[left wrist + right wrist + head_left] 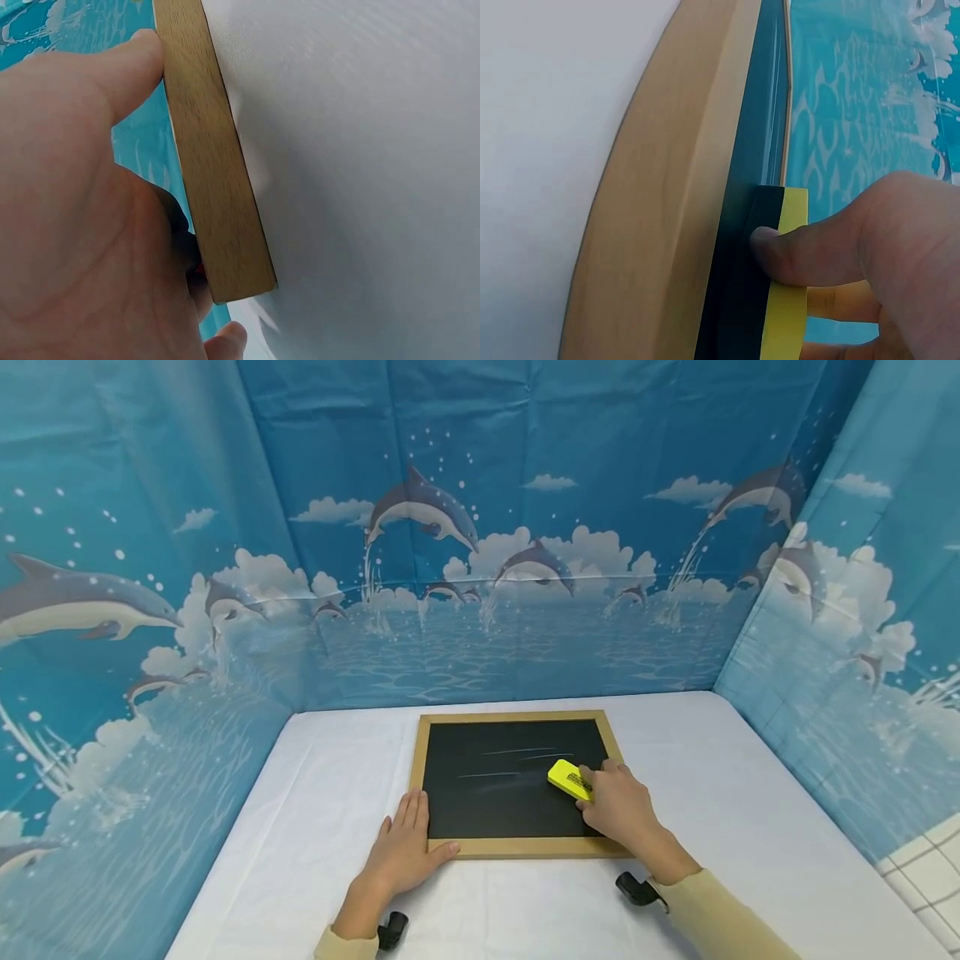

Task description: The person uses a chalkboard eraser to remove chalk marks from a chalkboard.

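Note:
A small blackboard (498,814) with a wooden frame lies flat on the white cloth. Several faint chalk streaks cross its dark surface. My right hand (621,802) grips a yellow chalkboard eraser (567,778) against the right part of the board. In the right wrist view the thumb presses the black felt side of the eraser (793,217). My left hand (402,852) rests at the board's lower left corner, fingers extended along the left edge and thumb on the bottom edge. The left wrist view shows that thumb touching the wooden frame (214,172).
White cloth (300,827) covers the table around the board. Blue curtains (480,643) printed with dolphins stand behind the table and on both sides. A black wrist device (637,889) sits by the right wrist, another (392,931) by the left. White tiles (926,872) show at lower right.

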Available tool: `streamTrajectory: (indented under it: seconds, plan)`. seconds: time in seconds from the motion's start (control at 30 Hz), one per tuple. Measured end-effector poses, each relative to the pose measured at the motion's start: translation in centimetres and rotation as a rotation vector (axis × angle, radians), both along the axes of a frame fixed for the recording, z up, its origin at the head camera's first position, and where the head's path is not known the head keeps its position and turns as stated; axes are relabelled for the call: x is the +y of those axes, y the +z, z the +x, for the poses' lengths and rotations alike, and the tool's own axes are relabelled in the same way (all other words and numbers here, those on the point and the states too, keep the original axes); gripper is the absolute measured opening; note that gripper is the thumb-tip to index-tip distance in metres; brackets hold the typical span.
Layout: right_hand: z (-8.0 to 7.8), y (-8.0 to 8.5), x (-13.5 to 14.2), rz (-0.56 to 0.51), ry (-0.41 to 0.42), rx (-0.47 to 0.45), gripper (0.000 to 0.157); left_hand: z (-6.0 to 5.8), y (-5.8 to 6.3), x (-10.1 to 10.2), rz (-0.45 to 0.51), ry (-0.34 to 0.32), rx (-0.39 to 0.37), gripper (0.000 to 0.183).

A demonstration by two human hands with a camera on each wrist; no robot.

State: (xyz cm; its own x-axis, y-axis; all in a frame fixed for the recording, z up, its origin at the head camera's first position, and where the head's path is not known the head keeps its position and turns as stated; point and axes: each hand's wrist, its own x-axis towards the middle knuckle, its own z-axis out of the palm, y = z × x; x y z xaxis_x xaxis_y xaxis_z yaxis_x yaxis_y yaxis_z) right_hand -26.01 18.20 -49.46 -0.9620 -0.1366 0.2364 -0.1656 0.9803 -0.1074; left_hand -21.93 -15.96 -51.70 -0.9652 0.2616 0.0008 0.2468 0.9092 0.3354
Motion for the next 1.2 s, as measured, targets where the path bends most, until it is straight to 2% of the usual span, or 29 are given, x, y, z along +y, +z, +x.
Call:
streamTrajectory:
  seconds: [0.27, 0.47, 0.6, 0.73, 0.9, 1.07, 1.2]
  plan:
    - [0.3, 0.2, -3.7, 0.056, 0.084, 0.029, 0.061, 0.0, 0.0, 0.2, -0.025, 0.018, -0.005, 0.100]
    - [0.3, 0.1, -7.5, 0.077, 0.181, 0.038, 0.061, -0.2, -0.3, 0.4, -0.064, 0.037, -0.009, 0.101]
    - [0.3, 0.0, -10.0, 0.083, 0.248, 0.037, 0.061, -0.3, -0.4, 0.4, -0.046, 0.034, -0.008, 0.101]
    - [0.4, 0.1, -11.4, 0.073, 0.246, 0.019, 0.062, -0.4, -0.6, 0.2, -0.063, 0.027, 0.010, 0.101]
    - [0.2, 0.3, -10.0, 0.070, 0.167, 0.001, 0.064, -0.3, -0.1, 0.2, -0.058, 0.022, 0.045, 0.100]
    - [0.0, 0.6, -5.9, 0.037, 0.079, -0.024, 0.062, -0.1, 0.4, 0.3, -0.050, 0.011, 0.028, 0.099]
    - [-0.1, 0.9, -2.3, 0.017, 0.046, -0.065, 0.061, -0.3, -0.1, 0.2, -0.054, 0.025, 0.011, 0.101]
